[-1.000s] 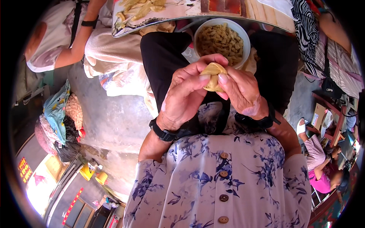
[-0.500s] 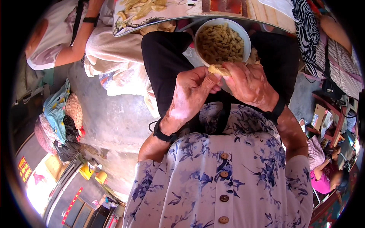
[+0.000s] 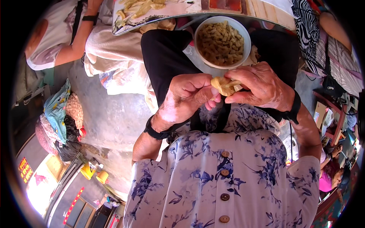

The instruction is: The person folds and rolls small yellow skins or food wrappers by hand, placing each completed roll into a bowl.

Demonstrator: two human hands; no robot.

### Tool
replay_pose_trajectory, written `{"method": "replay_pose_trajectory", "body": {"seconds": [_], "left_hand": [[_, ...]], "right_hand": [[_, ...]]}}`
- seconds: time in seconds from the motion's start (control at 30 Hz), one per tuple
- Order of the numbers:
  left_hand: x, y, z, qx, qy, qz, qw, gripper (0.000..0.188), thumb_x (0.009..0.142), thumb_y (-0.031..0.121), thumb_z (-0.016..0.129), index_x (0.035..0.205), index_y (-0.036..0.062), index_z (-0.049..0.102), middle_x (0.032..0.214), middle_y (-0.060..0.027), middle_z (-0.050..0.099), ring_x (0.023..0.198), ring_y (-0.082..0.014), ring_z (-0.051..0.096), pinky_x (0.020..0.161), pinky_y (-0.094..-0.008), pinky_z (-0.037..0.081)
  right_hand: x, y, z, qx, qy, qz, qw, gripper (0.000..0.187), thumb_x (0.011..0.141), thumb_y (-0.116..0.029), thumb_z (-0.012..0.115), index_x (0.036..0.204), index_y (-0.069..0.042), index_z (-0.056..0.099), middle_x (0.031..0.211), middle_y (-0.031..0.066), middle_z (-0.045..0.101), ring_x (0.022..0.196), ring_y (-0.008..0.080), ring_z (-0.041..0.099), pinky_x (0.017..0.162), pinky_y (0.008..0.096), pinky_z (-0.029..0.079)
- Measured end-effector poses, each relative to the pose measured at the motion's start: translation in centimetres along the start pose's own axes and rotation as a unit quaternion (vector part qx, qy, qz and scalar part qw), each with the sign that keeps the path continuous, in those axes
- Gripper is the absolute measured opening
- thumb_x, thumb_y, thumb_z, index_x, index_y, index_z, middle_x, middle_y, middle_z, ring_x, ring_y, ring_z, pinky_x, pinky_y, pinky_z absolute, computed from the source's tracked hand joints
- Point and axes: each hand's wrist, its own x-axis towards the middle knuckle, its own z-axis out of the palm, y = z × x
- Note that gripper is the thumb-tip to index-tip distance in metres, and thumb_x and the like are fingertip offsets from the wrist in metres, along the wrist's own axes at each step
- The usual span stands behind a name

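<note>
Bags at far left: a blue patterned bag (image 3: pixel 56 114) hangs in a bundle beside a black plastic bag (image 3: pixel 69 146).
Yellow containers: two, the nearer-to-centre one a yellow pot (image 3: pixel 102 176), sit below the bundle.
Left neighbour: a co-worker's bare forearm (image 3: pixel 81 40) with a dark band at the wrist, well apart from the person's hands.
Worktop: its edge crosses the top of the view; tan strips (image 3: pixel 140 7) lie in a loose heap on the left part of this worktop (image 3: pixel 268 14).
Left hand: the left hand (image 3: pixel 182 97), black band at its wrist, has its grip closed, thumb and fingers pinching the left end of the folded piece.
Bowl: a pale round bowl (image 3: pixel 247 45), beyond the hands between the dark-trousered legs, holds many small tan pieces (image 3: pixel 220 42).
Folded piece: the tan folded piece (image 3: pixel 222 86) is up between both hands, on the near side of the bowl, a narrow end pointing right.
Right hand: the right hand (image 3: pixel 264 85) curves around that end, forefinger above, thumb below; whether its grip presses on it, I cannot tell.
Right neighbours: zebra-striped cloth (image 3: pixel 306 26) at upper right; lower, a person in a magenta top (image 3: pixel 326 181).
</note>
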Motion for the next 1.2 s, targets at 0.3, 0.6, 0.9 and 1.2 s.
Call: {"method": "replay_pose_trajectory", "body": {"seconds": [0.3,0.6,0.9,1.2], "left_hand": [[-1.7,0.6,-1.4,0.073,-0.01,0.029,0.997,0.015,0.089,0.005,0.055,0.078,-0.005,0.06,0.071,-0.0056,0.057,0.06,-0.0082,0.056,0.054,-0.0199,0.046],[0.9,0.8,-1.0,0.415,0.037,0.181,0.891,0.048,0.067,0.018,0.077,0.107,0.0004,0.057,0.107,-0.0133,0.059,0.092,-0.0284,0.06,0.078,-0.0343,0.05],[1.4,-0.7,0.0,0.344,-0.062,0.185,0.918,0.007,0.078,0.004,0.063,0.082,0.0,0.059,0.07,-0.0096,0.056,0.061,-0.0276,0.055,0.053,-0.0339,0.043],[-0.6,3.9,-4.3,0.232,0.005,-0.017,0.972,0.019,0.092,0.014,0.05,0.088,-0.0037,0.056,0.071,-0.0054,0.057,0.063,-0.0113,0.058,0.059,-0.0222,0.049]], "right_hand": [[-0.1,-0.7,-1.4,0.028,-0.027,0.016,0.999,0.022,0.073,-0.01,0.071,0.09,0.0,0.061,0.075,0.0103,0.064,0.062,0.0233,0.063,0.052,0.0306,0.046],[-0.4,0.3,-0.3,0.131,-0.038,0.071,0.988,0.013,0.079,-0.006,0.065,0.088,0.002,0.059,0.072,0.0133,0.062,0.059,0.0263,0.062,0.05,0.0323,0.046],[-1.2,-0.1,-0.9,0.189,-0.084,0.126,0.97,0.013,0.083,-0.012,0.063,0.082,0.0,0.059,0.06,0.0118,0.055,0.054,0.0266,0.056,0.047,0.0342,0.042],[2.1,0.2,0.0,0.096,0.062,0.003,0.993,0.019,0.089,-0.019,0.055,0.078,-0.003,0.053,0.049,0.0083,0.042,0.038,0.021,0.044,0.038,0.0342,0.033]]}}
